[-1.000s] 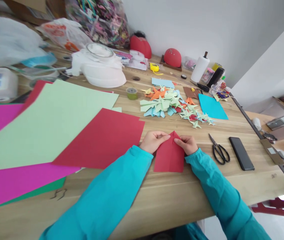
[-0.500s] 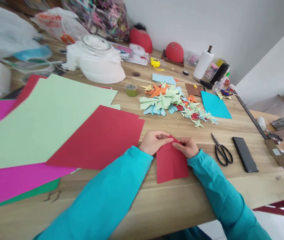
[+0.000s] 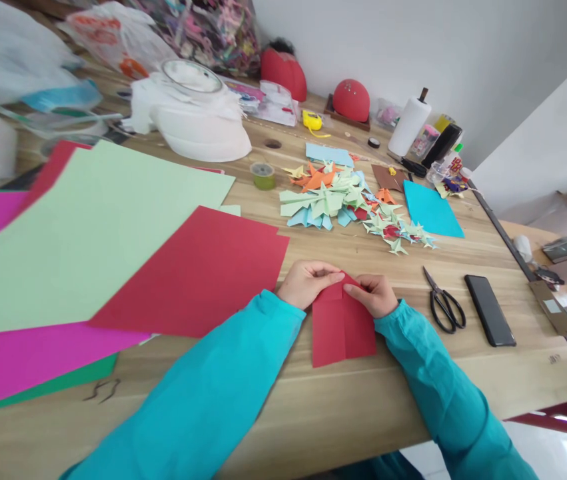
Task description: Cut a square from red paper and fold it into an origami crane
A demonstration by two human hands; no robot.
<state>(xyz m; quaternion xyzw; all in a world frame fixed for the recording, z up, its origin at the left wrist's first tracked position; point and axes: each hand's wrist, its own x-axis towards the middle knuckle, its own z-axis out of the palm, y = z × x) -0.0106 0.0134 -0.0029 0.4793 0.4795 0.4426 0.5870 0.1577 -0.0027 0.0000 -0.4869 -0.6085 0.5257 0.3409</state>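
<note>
A small red sheet of paper (image 3: pixel 344 333) lies on the wooden table, creased down its middle, its top end folded into a point. At the upper left of that point, my left hand (image 3: pixel 308 280) pinches the paper between thumb and fingers. My right hand (image 3: pixel 376 293) grips the right slope of the fold, thumb on top. Both hands are closed, and their fingertips partly cover the folded tip. Right of my right hand lie black-handled scissors (image 3: pixel 444 303) and a dark phone (image 3: pixel 490 310).
Large sheets of red (image 3: pixel 198 273), pale green (image 3: pixel 88 240) and magenta paper (image 3: pixel 53 357) overlap on the left. Beyond my hands sits a pile of folded paper stars (image 3: pixel 333 197) beside a blue sheet (image 3: pixel 433 209). A white cap-like object (image 3: pixel 198 123), tape roll (image 3: pixel 263 176) and yellow tape measure (image 3: pixel 312 121) stand behind.
My left thumb has shifted slightly up toward the folded tip, showing more of the left flap's lower edge. Both hands keep hold of the paper. The camera view has tilted slightly.
</note>
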